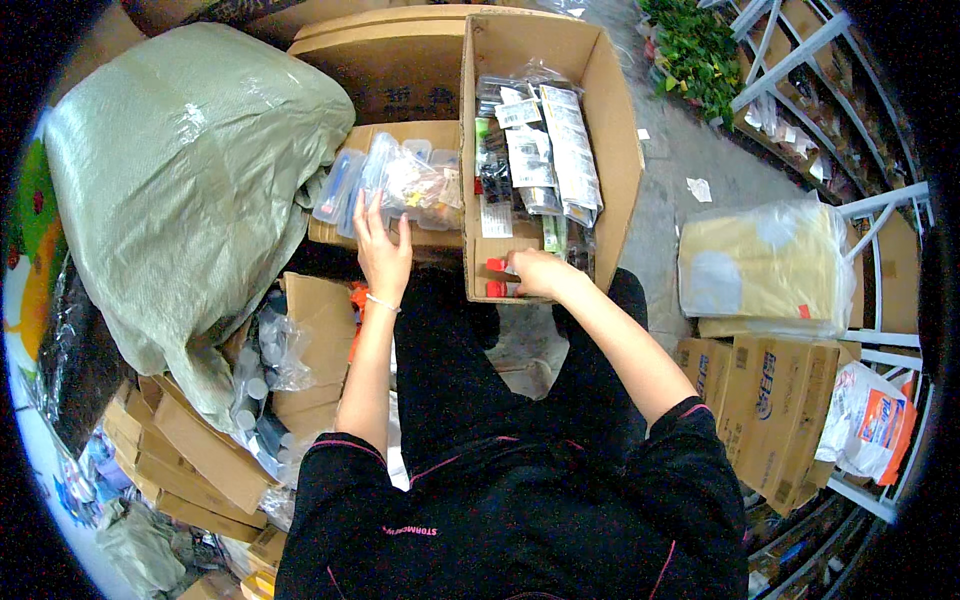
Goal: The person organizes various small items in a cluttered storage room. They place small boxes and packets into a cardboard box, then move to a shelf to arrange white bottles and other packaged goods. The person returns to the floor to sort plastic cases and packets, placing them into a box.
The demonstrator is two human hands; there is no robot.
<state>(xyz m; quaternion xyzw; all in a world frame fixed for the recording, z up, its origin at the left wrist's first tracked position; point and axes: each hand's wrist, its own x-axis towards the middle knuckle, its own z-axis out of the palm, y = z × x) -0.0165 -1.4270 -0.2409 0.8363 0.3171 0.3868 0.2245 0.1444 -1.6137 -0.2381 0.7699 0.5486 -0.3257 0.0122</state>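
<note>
My right hand (pixel 541 273) reaches into the near end of an open cardboard box (pixel 628 169), its fingers at some red-capped items (pixel 496 289); whether it grips them is hard to tell. Inside the same box lie white printed packets (pixel 571 150), dark plastic-wrapped items and a green-edged pack (pixel 554 233). My left hand (pixel 384 244) is spread, palm down, with its fingertips at the near edge of several clear plastic cases (pixel 409 180). Those cases lie on a closed carton (pixel 435 238) left of the box, and one shows colourful pieces inside.
A big pale green woven sack (pixel 195 165) bulges at the left. Flattened cartons (pixel 199 450) and plastic-wrapped goods lie below it. At the right are a wrapped yellow bundle (pixel 765 266), stacked cartons (pixel 776 412) and white metal racks (pixel 889 199). Green foliage (pixel 694 60) is at the upper right.
</note>
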